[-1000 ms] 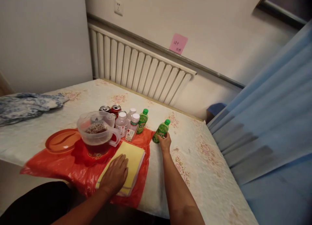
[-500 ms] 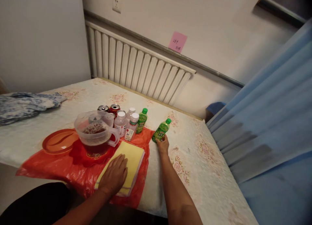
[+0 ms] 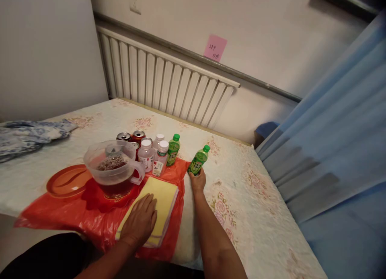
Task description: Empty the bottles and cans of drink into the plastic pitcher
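Observation:
My left hand lies flat, fingers stretched, on a folded yellow cloth. The cloth rests on a red plastic bag spread over the table. In my right hand is a green drink bottle, gripped near its base and tilted a little to the right. A second green bottle stands left of it, beside several clear bottles with white caps. Left of the cloth, a clear plastic pitcher holding dark, foamy liquid sits on a red scalloped dish.
An orange lid lies left of the pitcher. Several drink cans stand behind it. Blue-patterned fabric is heaped at the far left. A radiator runs along the wall, and a blue curtain hangs at the right.
The camera view has shifted slightly. My right hand still grips the green bottle in nearly the same place, and my left hand stays on the cloth.

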### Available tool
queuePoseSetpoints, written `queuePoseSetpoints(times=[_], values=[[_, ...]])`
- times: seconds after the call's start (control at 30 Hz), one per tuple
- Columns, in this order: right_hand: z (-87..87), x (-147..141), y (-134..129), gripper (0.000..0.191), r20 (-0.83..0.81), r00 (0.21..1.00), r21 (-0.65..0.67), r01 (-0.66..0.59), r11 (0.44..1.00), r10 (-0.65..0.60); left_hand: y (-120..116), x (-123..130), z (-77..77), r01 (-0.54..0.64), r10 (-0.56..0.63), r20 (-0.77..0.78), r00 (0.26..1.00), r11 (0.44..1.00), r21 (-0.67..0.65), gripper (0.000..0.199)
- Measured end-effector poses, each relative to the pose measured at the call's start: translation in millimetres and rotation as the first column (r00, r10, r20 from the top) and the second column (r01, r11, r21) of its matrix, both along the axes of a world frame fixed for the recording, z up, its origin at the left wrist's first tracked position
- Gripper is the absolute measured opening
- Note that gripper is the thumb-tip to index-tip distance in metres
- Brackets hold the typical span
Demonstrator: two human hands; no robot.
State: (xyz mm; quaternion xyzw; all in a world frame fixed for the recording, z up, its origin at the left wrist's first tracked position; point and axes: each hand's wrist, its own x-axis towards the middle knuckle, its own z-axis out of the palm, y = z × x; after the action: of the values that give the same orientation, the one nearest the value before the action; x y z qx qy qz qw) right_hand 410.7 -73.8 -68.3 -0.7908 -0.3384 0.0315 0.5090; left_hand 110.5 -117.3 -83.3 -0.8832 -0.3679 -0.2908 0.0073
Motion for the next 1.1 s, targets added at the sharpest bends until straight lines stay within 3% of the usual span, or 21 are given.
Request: queuePoseSetpoints(times=[0.37, 1.1], values=[[6.2, -4.6, -1.2, 0.044, 0.055, 0.997, -0.018, 0.055, 0.998, -0.054, -0.1, -0.2, -0.3, 0.002, -0.002, -0.001, 1.0, 1.0, 0.018, 0.036], [-1.3, -0.8, 0.6, 0.044, 0.113, 0.991, -0.04, 0.08, 0.996, -0.075, 3.7, -1.3, -0.6, 0.022, -0.016, -0.046, 0.999, 0.992, 0.123, 0.036]])
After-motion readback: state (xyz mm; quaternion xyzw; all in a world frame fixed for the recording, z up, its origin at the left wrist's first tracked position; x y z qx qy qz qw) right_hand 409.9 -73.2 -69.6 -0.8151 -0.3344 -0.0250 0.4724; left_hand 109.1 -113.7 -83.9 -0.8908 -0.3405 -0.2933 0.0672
